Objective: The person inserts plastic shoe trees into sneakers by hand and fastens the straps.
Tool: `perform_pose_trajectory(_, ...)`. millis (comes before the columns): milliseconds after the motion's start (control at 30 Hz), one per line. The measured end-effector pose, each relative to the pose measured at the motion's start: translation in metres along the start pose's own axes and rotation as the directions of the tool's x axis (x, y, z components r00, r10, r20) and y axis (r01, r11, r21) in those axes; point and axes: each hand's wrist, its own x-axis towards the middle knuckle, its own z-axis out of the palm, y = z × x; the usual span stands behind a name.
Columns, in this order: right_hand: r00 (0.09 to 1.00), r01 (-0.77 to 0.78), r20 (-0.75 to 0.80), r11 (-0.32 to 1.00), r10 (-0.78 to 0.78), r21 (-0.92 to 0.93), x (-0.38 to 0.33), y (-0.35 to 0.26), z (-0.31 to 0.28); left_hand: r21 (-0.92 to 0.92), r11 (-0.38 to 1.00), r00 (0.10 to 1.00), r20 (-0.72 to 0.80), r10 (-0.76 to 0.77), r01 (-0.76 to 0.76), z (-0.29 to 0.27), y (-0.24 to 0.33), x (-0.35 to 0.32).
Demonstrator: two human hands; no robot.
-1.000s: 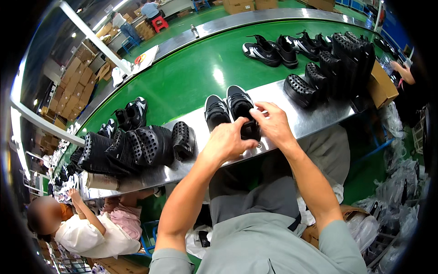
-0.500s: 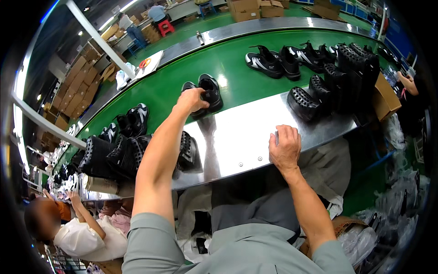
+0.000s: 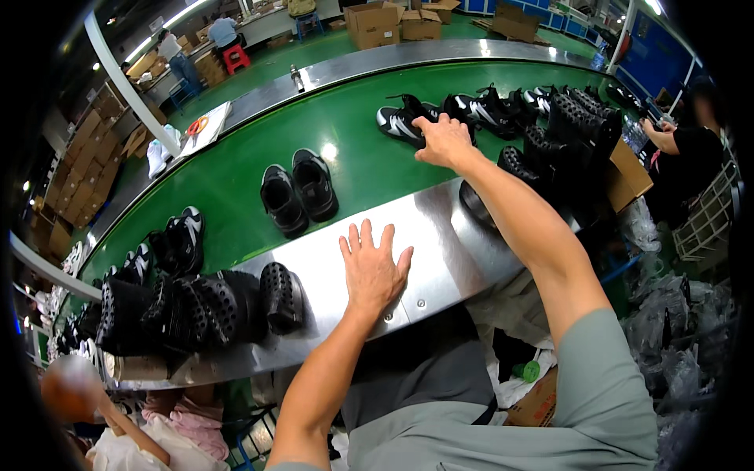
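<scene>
The left grip point(image 3: 371, 271) spreads open and empty over the shiny steel tabletop point(image 3: 440, 247); the pair of black-and-grey shoes point(image 3: 317, 190) it held moments ago now stands on the smooth green belt point(image 3: 369, 188), apparently released. The right grip point(image 3: 448, 143) has moved to black-and-white sneakers point(image 3: 397, 124); whether closed, I cannot tell.

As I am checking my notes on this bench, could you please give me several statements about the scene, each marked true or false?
1. The left grip lies spread on the shiny steel ledge. True.
2. The black-and-grey shoe pair stands on the steel ledge. False: it stands on the smooth green surface.
3. The right grip is over the black-and-white sneakers. True.
4. The orange-handled scissors lie on the green surface. False: they lie on a white sheet.
</scene>
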Motion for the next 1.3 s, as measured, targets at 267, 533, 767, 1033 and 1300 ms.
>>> perform_pose_trajectory(267, 0.943, -0.056, 0.313, 0.983, 0.110, -0.176, 0.069, 0.032, -0.001, -0.045, 0.996, 0.995, 0.071, -0.073, 0.076, -0.003, 0.006, -0.002)
perform_pose_trajectory(533, 0.974, 0.116, 0.193, 0.993, -0.115, 0.007, -0.003, -0.064, -0.024, -0.268, 0.954, 0.974, -0.143, -0.176, 0.133, -0.007, -0.005, 0.000)
perform_pose_trajectory(767, 0.885, 0.396, -0.257, 0.918, -0.388, -0.022, -0.168, -0.100, -0.013, -0.544, 0.836, 0.893, -0.340, -0.294, 0.069, -0.016, -0.019, -0.005)
perform_pose_trajectory(1033, 0.926, 0.316, -0.338, 0.838, -0.169, 0.446, -0.230, -0.039, -0.077, -0.616, 0.733, 0.837, -0.209, -0.506, 0.289, -0.079, -0.007, -0.030)
perform_pose_trajectory(1300, 0.949, -0.082, -0.315, 0.979, 0.020, -0.185, -0.184, 0.112, -0.062, 0.000, 0.986, 0.986, 0.005, 0.165, -0.165, -0.119, 0.035, 0.024)
